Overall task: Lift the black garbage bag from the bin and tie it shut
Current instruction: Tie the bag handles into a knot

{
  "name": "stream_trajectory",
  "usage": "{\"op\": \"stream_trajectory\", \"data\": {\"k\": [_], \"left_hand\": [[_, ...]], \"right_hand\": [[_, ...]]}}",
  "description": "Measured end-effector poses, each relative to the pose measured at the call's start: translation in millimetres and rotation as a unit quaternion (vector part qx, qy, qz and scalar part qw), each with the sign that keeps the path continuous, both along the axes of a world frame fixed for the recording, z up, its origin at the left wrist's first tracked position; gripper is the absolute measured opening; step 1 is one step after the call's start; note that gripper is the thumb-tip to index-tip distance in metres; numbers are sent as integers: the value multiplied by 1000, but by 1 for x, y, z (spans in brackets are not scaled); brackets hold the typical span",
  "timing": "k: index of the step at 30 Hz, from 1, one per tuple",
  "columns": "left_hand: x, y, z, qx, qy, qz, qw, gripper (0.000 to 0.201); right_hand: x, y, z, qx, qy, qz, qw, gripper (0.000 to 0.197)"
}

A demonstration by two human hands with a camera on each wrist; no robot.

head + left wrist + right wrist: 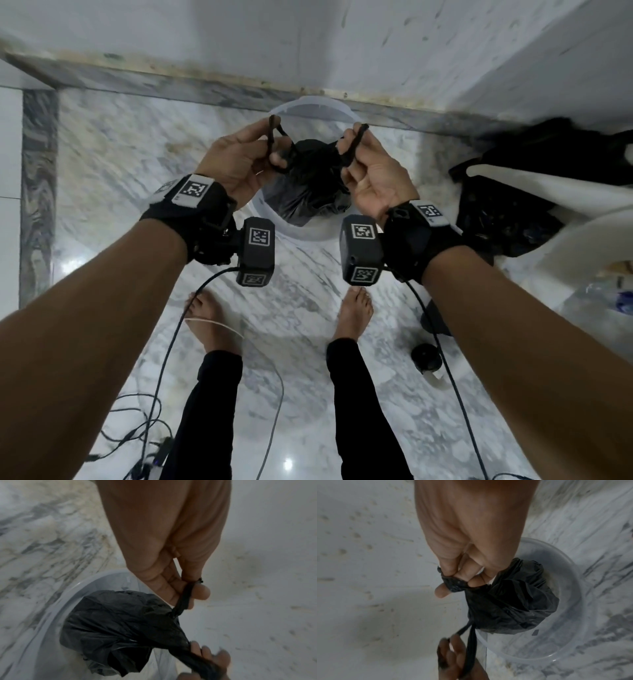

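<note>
Head view first: black garbage bag (308, 181) hangs over the white bin (301, 226), left hand (236, 161) and right hand (373, 178) each pinching a twisted handle. Left wrist view shows fingers (200, 592) curled round a strap. Right wrist view, same deal: fingers (448, 569) clamped on bunched plastic, bag above the bin.

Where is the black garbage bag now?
In the head view the black garbage bag hangs centrally over the white bin, between the left hand and right hand.
</note>
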State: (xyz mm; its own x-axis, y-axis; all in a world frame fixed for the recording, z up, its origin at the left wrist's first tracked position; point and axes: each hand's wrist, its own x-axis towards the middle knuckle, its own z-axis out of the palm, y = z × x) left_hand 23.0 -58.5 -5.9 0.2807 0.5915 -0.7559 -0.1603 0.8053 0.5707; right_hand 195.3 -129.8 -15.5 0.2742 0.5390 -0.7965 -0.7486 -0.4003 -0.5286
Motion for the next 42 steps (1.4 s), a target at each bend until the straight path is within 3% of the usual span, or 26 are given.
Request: {"op": "stream_trajectory", "data": {"k": [3, 6, 10, 13, 16, 20, 24, 27, 29, 32, 37, 41, 42], "left_hand": [[11, 1, 5, 18, 29, -31, 999, 24], [22, 4, 13, 67, 94, -107, 988, 16], [29, 11, 17, 112, 163, -187, 962, 11], [33, 12, 17, 130, 181, -222, 949, 20], [37, 12, 19, 152, 191, -256, 935, 12], [37, 14, 19, 156, 195, -263, 932, 17], [35, 16, 17, 190, 224, -268, 917, 20], [30, 19, 14, 222, 289, -281, 888, 19], [24, 22, 10, 255, 339, -306, 853, 26], [16, 24, 5, 303, 411, -323, 797, 24], [6, 16, -9, 310, 470, -355, 746, 25], [-6, 9, -25, 287, 500, -387, 720, 22], [-9, 8, -28, 278, 511, -393, 712, 20]], "right_hand": [[-11, 5, 0, -3, -83, 95, 992, 27], [-20, 8, -4, 28, -214, 215, 953, 30], [-25, 11, -2, 61, -301, 297, 904, 30], [-25, 12, -5, 74, -297, 299, 904, 34], [-26, 14, -7, 82, -280, 296, 910, 48], [-25, 18, -11, 75, -271, 296, 913, 54], [-21, 21, -9, 50, -323, 322, 889, 34], [-12, 21, -6, 28, -372, 334, 866, 12], [-3, 21, -7, 10, -378, 318, 870, 3], [9, 18, -13, -65, -394, 296, 868, 8], [21, 15, -16, -206, -428, 316, 821, 12], [25, 11, -19, -265, -436, 363, 779, 12], [27, 9, -21, -276, -438, 384, 765, 21]]}}
